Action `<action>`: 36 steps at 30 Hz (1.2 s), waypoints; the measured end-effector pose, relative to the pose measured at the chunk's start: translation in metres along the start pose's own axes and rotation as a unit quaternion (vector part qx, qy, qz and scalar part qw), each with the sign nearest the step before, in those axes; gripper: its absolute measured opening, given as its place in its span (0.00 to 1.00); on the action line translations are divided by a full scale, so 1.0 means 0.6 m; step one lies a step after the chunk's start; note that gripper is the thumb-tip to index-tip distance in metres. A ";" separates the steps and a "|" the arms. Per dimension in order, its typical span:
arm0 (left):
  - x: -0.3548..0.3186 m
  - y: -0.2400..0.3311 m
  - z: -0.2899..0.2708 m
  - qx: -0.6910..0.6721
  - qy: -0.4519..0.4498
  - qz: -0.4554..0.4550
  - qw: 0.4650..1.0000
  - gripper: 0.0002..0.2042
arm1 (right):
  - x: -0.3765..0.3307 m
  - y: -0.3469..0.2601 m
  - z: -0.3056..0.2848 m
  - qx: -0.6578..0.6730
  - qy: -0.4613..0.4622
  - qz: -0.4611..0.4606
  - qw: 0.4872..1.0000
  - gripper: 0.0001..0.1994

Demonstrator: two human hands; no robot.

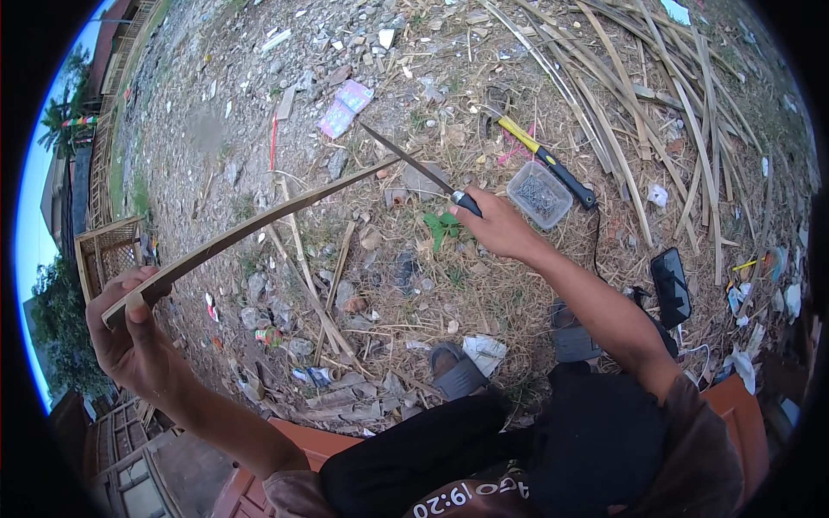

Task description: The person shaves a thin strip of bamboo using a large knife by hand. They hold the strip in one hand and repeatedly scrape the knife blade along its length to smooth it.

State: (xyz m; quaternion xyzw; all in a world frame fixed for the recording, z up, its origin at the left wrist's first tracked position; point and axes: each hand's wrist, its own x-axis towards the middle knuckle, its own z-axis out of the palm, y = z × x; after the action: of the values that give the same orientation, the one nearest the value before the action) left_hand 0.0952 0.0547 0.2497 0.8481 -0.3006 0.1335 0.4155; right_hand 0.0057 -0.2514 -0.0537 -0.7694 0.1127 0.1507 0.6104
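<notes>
The left hand (129,332) grips one end of a long, thin bamboo strip (259,226) that slants up and to the right across the littered ground. The right hand (499,226) is closed around the dark handle of a knife (414,164), whose blade meets the far end of the strip. Just beyond the right hand sits a clear plastic tub of nails (539,194), and beside it lies a hammer (544,160) with a yellow and black handle. A pile of split bamboo slats (656,95) spreads over the upper right. A dark phone (671,285) lies near the right forearm.
</notes>
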 end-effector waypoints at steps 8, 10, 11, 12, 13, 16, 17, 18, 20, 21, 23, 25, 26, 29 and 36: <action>0.014 0.035 0.030 0.009 0.092 -0.050 0.994 0.09 | -0.031 0.009 -0.007 0.029 0.035 0.035 0.998 0.19; 0.013 0.020 0.044 -0.002 0.118 -0.068 0.991 0.08 | -0.037 0.018 -0.013 0.027 0.045 0.045 0.998 0.19; 0.018 0.021 0.061 0.000 0.124 -0.073 0.990 0.08 | -0.039 0.020 -0.017 0.028 0.040 0.054 0.997 0.19; 0.021 0.021 0.069 0.006 0.130 -0.077 0.988 0.08 | -0.039 0.019 -0.015 0.031 0.034 0.060 0.997 0.19; 0.021 0.014 0.075 0.006 0.152 -0.077 0.985 0.09 | -0.040 0.017 -0.012 0.032 0.031 0.054 0.998 0.19; 0.029 0.008 0.096 -0.001 0.151 -0.089 0.985 0.09 | -0.049 0.016 -0.012 0.029 0.027 0.043 0.998 0.18; 0.033 0.007 0.098 0.001 0.152 -0.086 0.985 0.08 | -0.054 0.019 -0.009 0.028 0.029 0.042 0.998 0.18; 0.037 0.002 0.096 -0.014 0.152 -0.098 0.983 0.08 | -0.058 0.019 -0.008 0.028 0.031 0.041 0.998 0.18; 0.046 -0.013 0.087 -0.047 0.151 -0.121 0.980 0.07 | -0.065 0.014 -0.014 0.039 0.030 0.037 0.998 0.18; 0.051 -0.019 0.087 -0.071 0.150 -0.114 0.979 0.07 | -0.067 0.011 -0.017 0.045 0.030 0.034 0.998 0.18; 0.054 -0.017 0.087 -0.045 0.160 -0.111 0.980 0.08 | -0.075 0.008 -0.017 0.039 0.039 0.034 0.998 0.18; 0.057 -0.012 0.090 -0.039 0.164 -0.100 0.980 0.09 | -0.080 0.007 -0.020 0.037 0.046 0.032 0.998 0.17; 0.059 -0.009 0.091 -0.044 0.165 -0.091 0.981 0.10 | -0.082 0.007 -0.022 0.038 0.047 0.030 0.998 0.17; 0.060 -0.007 0.097 -0.043 0.197 -0.027 0.979 0.13 | -0.089 0.003 -0.024 0.047 0.051 0.033 0.997 0.16; 0.086 0.020 0.134 0.083 0.292 0.024 0.952 0.31 | -0.091 0.005 -0.023 0.039 0.044 0.034 0.998 0.17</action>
State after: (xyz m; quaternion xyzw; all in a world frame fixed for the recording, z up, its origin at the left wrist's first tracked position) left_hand 0.1261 -0.0348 0.2321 0.7961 -0.1737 0.4099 0.4100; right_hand -0.0448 -0.2662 -0.0336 -0.7466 0.1712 0.1325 0.6290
